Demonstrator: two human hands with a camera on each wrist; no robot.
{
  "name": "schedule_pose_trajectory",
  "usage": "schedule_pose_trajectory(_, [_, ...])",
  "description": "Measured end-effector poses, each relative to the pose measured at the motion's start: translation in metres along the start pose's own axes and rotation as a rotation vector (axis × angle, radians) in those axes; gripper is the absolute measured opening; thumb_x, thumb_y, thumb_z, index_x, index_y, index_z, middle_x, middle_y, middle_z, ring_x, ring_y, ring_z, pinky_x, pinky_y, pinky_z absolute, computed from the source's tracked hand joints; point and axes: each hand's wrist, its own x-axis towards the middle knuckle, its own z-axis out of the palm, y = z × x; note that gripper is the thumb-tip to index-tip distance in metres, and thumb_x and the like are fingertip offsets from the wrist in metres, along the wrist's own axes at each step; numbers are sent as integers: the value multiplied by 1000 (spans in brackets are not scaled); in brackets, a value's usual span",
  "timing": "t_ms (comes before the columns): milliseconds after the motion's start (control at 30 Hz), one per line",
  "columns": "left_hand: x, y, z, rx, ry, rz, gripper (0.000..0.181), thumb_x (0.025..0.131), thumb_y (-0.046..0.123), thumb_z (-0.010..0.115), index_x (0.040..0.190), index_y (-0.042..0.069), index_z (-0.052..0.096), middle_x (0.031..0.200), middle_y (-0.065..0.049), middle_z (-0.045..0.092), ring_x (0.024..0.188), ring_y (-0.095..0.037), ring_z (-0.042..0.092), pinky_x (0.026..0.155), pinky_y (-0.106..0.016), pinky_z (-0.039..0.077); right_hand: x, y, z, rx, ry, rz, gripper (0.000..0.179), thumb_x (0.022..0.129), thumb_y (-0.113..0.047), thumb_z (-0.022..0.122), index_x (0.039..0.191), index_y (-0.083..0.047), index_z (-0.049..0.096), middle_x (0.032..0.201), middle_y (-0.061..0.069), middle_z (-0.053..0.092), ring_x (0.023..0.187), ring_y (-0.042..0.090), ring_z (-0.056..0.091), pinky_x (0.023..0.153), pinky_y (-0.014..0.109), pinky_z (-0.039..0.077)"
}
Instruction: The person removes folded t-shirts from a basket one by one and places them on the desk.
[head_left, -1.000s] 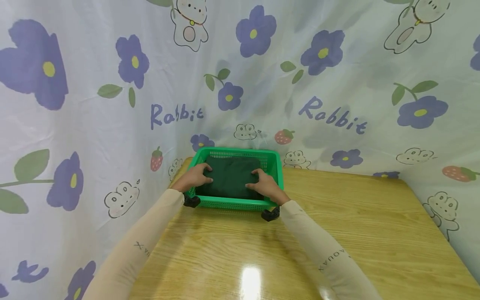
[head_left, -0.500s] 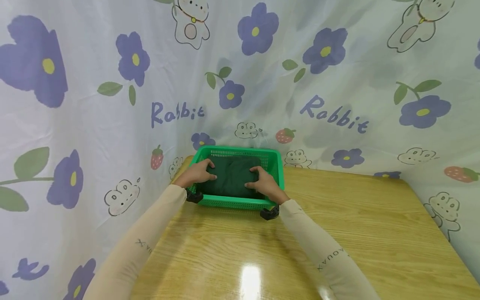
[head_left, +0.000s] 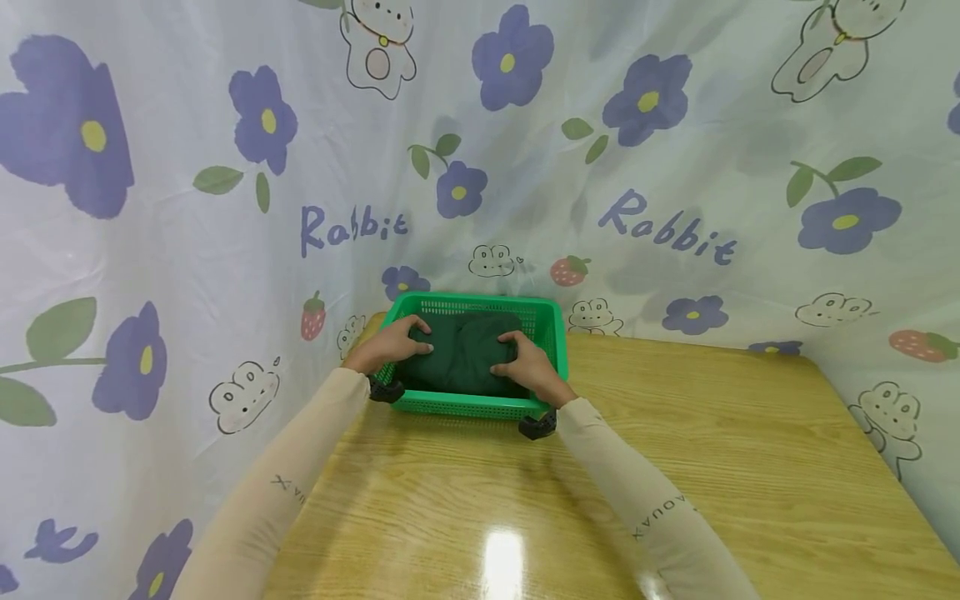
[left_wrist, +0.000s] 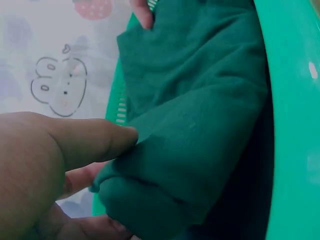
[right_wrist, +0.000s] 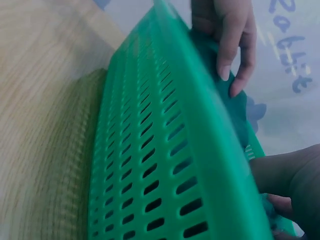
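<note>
A folded dark green cloth lies inside the green plastic basket. At its left end my left hand grips the edge; in the left wrist view the thumb lies on top of the rounded end of the cloth, with fingers on its far side. My right hand holds the opposite end between thumb and fingers, partly hidden behind the basket wall in the right wrist view. A crease runs across the middle of the cloth, between the hands.
The basket stands on a wooden table, near its back left corner. Behind and to the left hangs a white curtain printed with flowers and rabbits. A dark wrist device sits under the right wrist, by the basket's front rim.
The left hand has shifted slightly right and up. The cloth, smoother before, has bunched with a ridge in its middle. The right hand stays nearly in place.
</note>
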Motion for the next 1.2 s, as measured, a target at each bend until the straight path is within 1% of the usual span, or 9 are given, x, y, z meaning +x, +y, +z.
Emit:
schedule_pose_trajectory(233, [2, -6, 0, -46, -13, 7, 37, 106, 17, 61, 140, 5, 53, 160, -20, 30, 135, -41, 42, 104, -55, 42, 2, 0, 2, 25, -39, 21, 63, 96, -15, 76, 151, -15, 45, 159, 18, 38, 139, 41, 44, 105, 57, 44])
schedule_pose_trajectory(367, [2, -7, -1, -62, -23, 13, 41, 106, 20, 61, 143, 6, 53, 162, -20, 27, 140, -44, 37, 107, -58, 39, 3, -1, 3, -37, 11, -31, 58, 95, -14, 76, 147, -16, 51, 155, 17, 45, 135, 41, 49, 102, 56, 47])
schedule_pose_trajectory(467, [1, -4, -2, -103, -31, 12, 43, 105, 23, 63, 144, 7, 53, 164, -20, 25, 145, -45, 32, 112, -62, 34, 4, -2, 4, -94, 64, -96, 53, 94, -13, 77, 143, -17, 57, 152, 16, 50, 131, 39, 53, 99, 55, 49])
schedule_pose_trajectory(533, [2, -2, -2, -126, -35, 10, 43, 104, 24, 64, 143, 7, 53, 164, -20, 25, 146, -45, 30, 113, -63, 32, 5, -2, 4, -108, 76, -122, 51, 94, -13, 78, 141, -17, 59, 151, 15, 51, 130, 39, 54, 97, 55, 50])
schedule_pose_trajectory(767, [5, -7, 2, -115, -56, -16, 40, 104, 24, 64, 141, 10, 56, 163, -19, 26, 146, -45, 30, 113, -62, 32, 6, -1, 0, -73, -6, -88, 52, 94, -20, 79, 142, -17, 59, 156, 14, 46, 136, 39, 48, 102, 56, 47])
schedule_pose_trajectory(833, [5, -8, 3, -121, -53, -18, 39, 104, 22, 65, 141, 11, 56, 163, -19, 26, 146, -44, 30, 114, -62, 32, 7, 1, -1, -72, -9, -90, 51, 94, -20, 79, 141, -17, 60, 151, 14, 50, 131, 38, 52, 99, 53, 48])
schedule_pose_trajectory(933, [4, -9, 4, -128, -42, -8, 39, 104, 20, 65, 141, 10, 57, 163, -19, 26, 147, -44, 29, 114, -63, 31, 8, 3, -2, -74, 0, -103, 49, 93, -19, 80, 139, -18, 63, 136, 16, 57, 111, 34, 56, 85, 47, 51])
schedule_pose_trajectory(1033, [4, -10, 3, -142, -27, 3, 40, 103, 19, 66, 141, 10, 57, 163, -18, 26, 148, -44, 27, 115, -63, 30, 8, 4, -4, -78, 13, -116, 49, 92, -18, 81, 138, -20, 64, 120, 14, 59, 94, 29, 52, 73, 40, 46])
schedule_pose_trajectory(1200, [1, -12, -1, -157, -14, 25, 43, 102, 21, 68, 143, 10, 57, 166, -17, 21, 150, -45, 23, 114, -65, 29, 7, 2, -8, -90, 39, -120, 49, 91, -17, 82, 137, -22, 65, 104, 11, 57, 84, 25, 45, 67, 37, 39])
